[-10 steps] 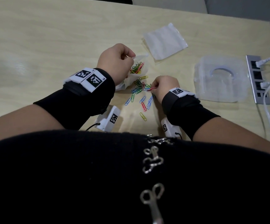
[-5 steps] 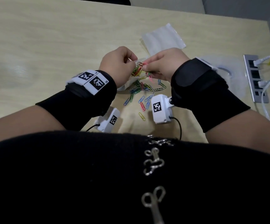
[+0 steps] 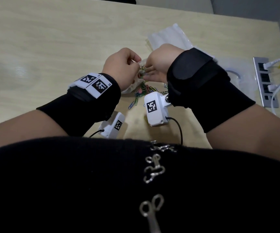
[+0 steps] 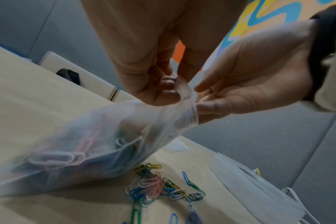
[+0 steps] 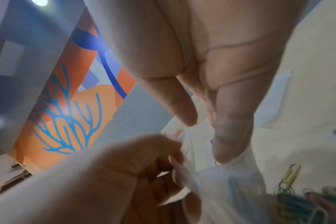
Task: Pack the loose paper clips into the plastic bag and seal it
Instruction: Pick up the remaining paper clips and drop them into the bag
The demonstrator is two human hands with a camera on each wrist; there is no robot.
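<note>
A clear zip bag [image 4: 86,144] holding many coloured paper clips lies tilted on the wooden table, mouth raised. My left hand [image 3: 133,64] pinches the rim of the bag's mouth [image 4: 182,91] between thumb and fingers. My right hand [image 3: 148,73] is at the mouth with straight fingers, its fingertips [image 5: 226,153] touching the opposite rim; I see no clip in it. Loose paper clips [image 3: 144,91] lie in a heap on the table just near the bag, also visible in the left wrist view [image 4: 155,186]. In the head view the bag [image 3: 130,87] is mostly hidden by both hands.
A second, empty plastic bag [image 3: 169,39] lies beyond the hands. A clear plastic box [image 3: 236,78] sits to the right, partly behind my right wrist. A grey socket strip [image 3: 265,81] with white cables runs along the table's right edge.
My right hand rose from the loose heap with clips, came to the bag's mouth, and its fingers have now straightened there. The left hand kept its hold on the bag.
</note>
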